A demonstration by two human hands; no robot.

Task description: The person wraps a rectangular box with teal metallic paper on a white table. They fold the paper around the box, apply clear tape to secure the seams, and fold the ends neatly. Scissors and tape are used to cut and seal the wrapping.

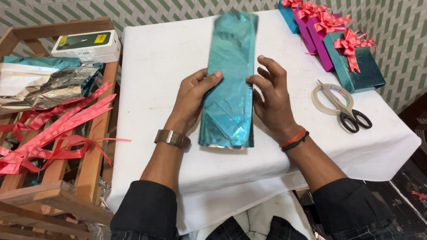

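Foil [227, 77] lies lengthwise mid-table [166, 62], left hand [190, 98] and right hand [273, 98] pressing its edges with fingers loosely spread, gripping nothing; scissors [345, 110], tape [326, 98], gift boxes [345, 55] right of foil.

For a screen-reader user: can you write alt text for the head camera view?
Two hands, the left hand and right hand, press a long teal foil-wrapped packet on a white-covered table. To the right lie scissors on a tape roll and bowed gift boxes; pink ribbons lie on a wooden rack at left.
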